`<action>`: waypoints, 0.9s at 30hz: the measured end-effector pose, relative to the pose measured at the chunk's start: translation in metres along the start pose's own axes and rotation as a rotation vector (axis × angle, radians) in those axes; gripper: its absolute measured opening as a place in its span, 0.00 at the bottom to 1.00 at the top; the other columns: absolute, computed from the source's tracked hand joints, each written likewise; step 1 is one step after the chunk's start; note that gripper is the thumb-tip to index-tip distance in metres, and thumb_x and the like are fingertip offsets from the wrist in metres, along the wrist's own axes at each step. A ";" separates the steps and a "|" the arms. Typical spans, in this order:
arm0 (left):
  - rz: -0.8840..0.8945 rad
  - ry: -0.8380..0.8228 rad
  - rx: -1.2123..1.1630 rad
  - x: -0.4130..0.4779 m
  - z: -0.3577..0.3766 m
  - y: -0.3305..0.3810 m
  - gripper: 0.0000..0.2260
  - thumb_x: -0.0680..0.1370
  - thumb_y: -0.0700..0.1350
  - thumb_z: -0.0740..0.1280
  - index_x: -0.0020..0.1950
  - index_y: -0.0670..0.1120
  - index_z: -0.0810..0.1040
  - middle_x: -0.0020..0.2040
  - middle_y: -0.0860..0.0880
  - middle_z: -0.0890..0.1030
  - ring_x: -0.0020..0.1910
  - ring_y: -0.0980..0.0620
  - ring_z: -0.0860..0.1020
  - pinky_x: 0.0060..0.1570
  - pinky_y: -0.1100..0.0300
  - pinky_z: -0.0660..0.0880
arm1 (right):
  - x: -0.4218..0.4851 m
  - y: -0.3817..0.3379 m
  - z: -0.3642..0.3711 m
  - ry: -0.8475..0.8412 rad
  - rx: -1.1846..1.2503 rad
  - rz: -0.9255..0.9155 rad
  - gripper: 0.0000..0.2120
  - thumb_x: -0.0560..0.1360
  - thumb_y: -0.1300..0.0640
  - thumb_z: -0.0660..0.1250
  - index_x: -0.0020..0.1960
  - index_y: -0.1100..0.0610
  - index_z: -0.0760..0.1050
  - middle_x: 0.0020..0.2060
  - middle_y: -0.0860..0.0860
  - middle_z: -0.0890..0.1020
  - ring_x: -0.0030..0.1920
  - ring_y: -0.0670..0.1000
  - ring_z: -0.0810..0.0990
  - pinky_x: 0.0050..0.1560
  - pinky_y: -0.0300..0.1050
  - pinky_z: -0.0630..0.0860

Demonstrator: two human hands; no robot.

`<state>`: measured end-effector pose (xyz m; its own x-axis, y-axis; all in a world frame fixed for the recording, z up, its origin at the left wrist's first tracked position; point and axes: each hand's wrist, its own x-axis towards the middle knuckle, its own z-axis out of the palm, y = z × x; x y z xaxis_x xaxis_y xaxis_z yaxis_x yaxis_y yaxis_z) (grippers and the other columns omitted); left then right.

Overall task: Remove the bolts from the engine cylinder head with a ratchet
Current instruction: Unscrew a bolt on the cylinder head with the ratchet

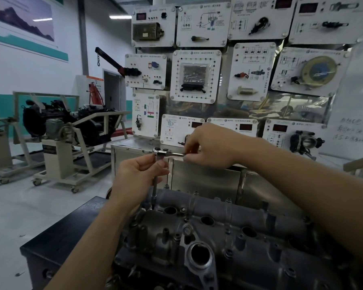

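Note:
A grey metal engine cylinder head (228, 243) fills the lower middle of the head view, resting on a dark bench (57, 243). A chrome ratchet (166, 152) stands above its far left corner on a long extension bar (154, 189) that runs down into the head. My left hand (138, 176) pinches the top of the extension bar just under the ratchet head. My right hand (212, 145) grips the ratchet handle, which points to the right. The bolt under the socket is hidden.
A steel cabinet (208, 178) with a training board of white sensor panels (195, 76) rises right behind the cylinder head. On the left, engines on wheeled stands (57, 130) sit on the pale floor. Several studs and open ports stick out of the cylinder head's top.

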<state>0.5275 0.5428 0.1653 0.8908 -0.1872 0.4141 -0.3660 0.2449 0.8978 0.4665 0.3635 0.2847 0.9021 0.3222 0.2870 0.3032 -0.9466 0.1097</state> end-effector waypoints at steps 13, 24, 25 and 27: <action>-0.015 0.035 -0.004 0.001 -0.004 0.003 0.06 0.78 0.40 0.70 0.53 0.42 0.84 0.45 0.44 0.87 0.45 0.45 0.85 0.49 0.52 0.82 | -0.014 -0.041 -0.036 -0.173 0.166 -0.086 0.15 0.74 0.43 0.73 0.57 0.50 0.82 0.37 0.39 0.84 0.38 0.34 0.79 0.42 0.33 0.74; 0.003 -0.019 0.019 0.001 -0.004 0.001 0.09 0.83 0.41 0.64 0.50 0.47 0.84 0.40 0.50 0.86 0.42 0.55 0.84 0.43 0.63 0.81 | 0.035 0.001 0.023 -0.029 -0.074 0.074 0.18 0.77 0.67 0.63 0.61 0.50 0.79 0.54 0.52 0.81 0.50 0.55 0.79 0.54 0.54 0.79; -0.002 -0.029 0.029 0.001 -0.004 0.002 0.10 0.83 0.40 0.63 0.51 0.46 0.84 0.40 0.51 0.86 0.42 0.55 0.84 0.44 0.62 0.81 | 0.038 0.001 0.029 -0.056 -0.038 0.075 0.19 0.77 0.67 0.63 0.63 0.50 0.77 0.55 0.53 0.80 0.51 0.54 0.79 0.54 0.53 0.78; -0.009 -0.033 0.028 0.001 -0.003 0.003 0.10 0.84 0.40 0.63 0.51 0.46 0.84 0.40 0.50 0.85 0.41 0.55 0.83 0.45 0.61 0.81 | 0.041 -0.001 0.037 -0.102 0.016 0.059 0.21 0.77 0.66 0.62 0.67 0.50 0.72 0.58 0.53 0.78 0.54 0.55 0.78 0.57 0.55 0.77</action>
<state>0.5276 0.5465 0.1680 0.8848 -0.2206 0.4104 -0.3659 0.2164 0.9051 0.5142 0.3770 0.2612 0.9448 0.2636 0.1944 0.2524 -0.9643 0.0804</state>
